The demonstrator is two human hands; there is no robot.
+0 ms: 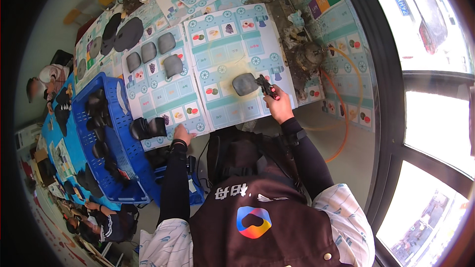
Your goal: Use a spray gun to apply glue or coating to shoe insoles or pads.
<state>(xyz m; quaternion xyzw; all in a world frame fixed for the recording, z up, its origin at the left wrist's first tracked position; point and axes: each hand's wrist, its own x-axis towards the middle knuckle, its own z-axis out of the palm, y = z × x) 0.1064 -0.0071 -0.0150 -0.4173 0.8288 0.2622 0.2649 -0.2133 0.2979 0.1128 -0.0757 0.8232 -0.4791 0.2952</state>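
Observation:
My right hand [280, 106] is closed round a small black spray gun [266, 87], its front end at the right edge of a grey rounded pad [243, 84]. This pad lies alone on the right half of the patterned board [225, 109]. My left hand [183, 134] rests at the near edge of the board with its fingers apart, holding nothing that I can see. Just left of it sit glossy black curved pieces [148, 128]. Several similar grey pads [166, 43] lie on the board's left half.
A blue crate [111, 168] with black pieces stands at the left. Larger dark flat pieces [129, 34] lie at the far left. A grimy metal pot [309, 55] stands on the right, near an orange hose [341, 113]. Other people [101, 220] sit at a blue table.

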